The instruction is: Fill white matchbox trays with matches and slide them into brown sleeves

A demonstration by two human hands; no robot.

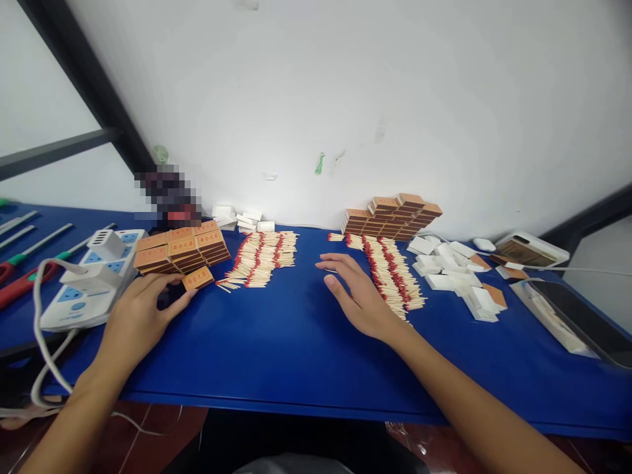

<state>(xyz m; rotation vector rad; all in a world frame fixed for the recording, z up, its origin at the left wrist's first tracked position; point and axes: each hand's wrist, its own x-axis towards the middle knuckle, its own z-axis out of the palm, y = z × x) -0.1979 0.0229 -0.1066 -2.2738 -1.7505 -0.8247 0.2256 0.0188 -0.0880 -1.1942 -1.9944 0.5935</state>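
Note:
My left hand (143,313) grips a small orange matchbox (198,279) between thumb and fingers, in front of the stacked matchboxes (182,247) on the left. My right hand (358,293) hovers over or rests on the blue table, fingers stretched out and apart. Just right of it lie rows of red-tipped matches (390,273). Another spread of matches (259,258) lies between the hands, nearer the left one. Behind the right-hand matches stands a stepped stack of matchboxes (392,217) against the wall.
White inner trays (454,266) lie heaped at the right, with a few more trays (241,217) at back left. A power strip (93,283) with cables sits by my left forearm. A dark phone (585,319) lies far right; red-handled tools (44,273) lie far left.

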